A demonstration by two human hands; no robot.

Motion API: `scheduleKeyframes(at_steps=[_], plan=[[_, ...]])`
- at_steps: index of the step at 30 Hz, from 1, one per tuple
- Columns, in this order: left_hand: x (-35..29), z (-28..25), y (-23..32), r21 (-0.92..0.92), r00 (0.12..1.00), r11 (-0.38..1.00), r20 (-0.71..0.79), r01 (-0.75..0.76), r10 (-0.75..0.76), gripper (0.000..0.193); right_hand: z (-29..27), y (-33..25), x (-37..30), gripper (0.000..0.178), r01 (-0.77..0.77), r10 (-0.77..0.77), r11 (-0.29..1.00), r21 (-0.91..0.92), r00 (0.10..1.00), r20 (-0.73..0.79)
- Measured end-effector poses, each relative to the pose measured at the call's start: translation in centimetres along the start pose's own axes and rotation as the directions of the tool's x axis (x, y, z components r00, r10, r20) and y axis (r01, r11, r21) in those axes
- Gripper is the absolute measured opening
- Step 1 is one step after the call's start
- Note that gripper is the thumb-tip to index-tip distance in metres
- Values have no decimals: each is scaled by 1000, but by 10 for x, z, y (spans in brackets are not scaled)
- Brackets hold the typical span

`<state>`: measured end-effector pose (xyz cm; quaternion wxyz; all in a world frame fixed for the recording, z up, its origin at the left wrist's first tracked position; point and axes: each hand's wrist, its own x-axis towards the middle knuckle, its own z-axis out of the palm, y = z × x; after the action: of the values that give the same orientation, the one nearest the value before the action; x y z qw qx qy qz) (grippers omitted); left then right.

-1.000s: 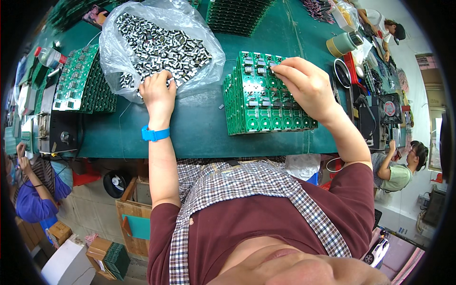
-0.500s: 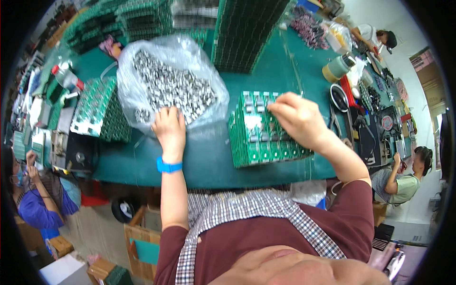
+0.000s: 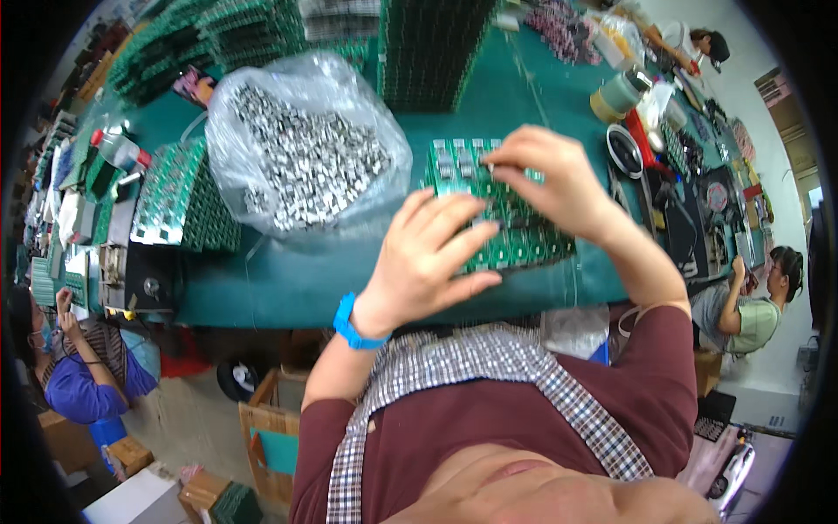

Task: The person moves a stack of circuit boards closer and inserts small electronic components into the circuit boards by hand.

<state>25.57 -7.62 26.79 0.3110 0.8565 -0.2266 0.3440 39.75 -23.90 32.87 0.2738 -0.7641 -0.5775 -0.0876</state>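
A stack of green circuit boards [image 3: 515, 249] lies before me, small grey and silver parts seated in rows near its far edge. My right hand [image 3: 559, 188] is over the stack's right side, thumb and forefinger pinched on a small silvery part [image 3: 491, 166] just at the board. My left hand [image 3: 421, 262] reaches across the near left corner of the stack, fingers spread apart; its palm side is hidden. Left of the stack sits an open clear plastic bag [image 3: 225, 166] full of small silver and black components [image 3: 319, 166].
Another stack of circuit boards [image 3: 170, 196] stands left of the bag. A tall board stack [image 3: 432, 57] rises behind. At right are a bottle [image 3: 618, 96], a round white-rimmed item [image 3: 623, 153] and scissors [image 3: 616, 196]. Other people work at both sides.
My left hand has left the edge of the bag and moved right, to the board stack, its fingers now spread. My right hand keeps its pinch at the board; the view has shifted slightly.
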Motion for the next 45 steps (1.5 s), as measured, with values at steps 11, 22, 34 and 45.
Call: scheduleKeyframes(at_steps=[11, 22, 34, 45], plan=[[21, 9, -7, 98, 900, 991, -434, 88, -37, 27, -10, 0, 2, 25, -634, 362, 258, 729, 763, 535], [22, 17, 1, 224, 914, 970, -405, 93, 6, 19, -9, -7, -4, 24, -615, 355, 219, 757, 773, 526], [-2, 16, 22, 135, 985, 978, -85, 158, -147, 44, 4, 10, -8, 15, -31, 31, 999, -45, 1000, -4], [-13, 30, 17, 116, 986, 982, -90, 152, -142, 42, 11, 5, -5, 11, 31, -28, 984, -174, 999, 19]])
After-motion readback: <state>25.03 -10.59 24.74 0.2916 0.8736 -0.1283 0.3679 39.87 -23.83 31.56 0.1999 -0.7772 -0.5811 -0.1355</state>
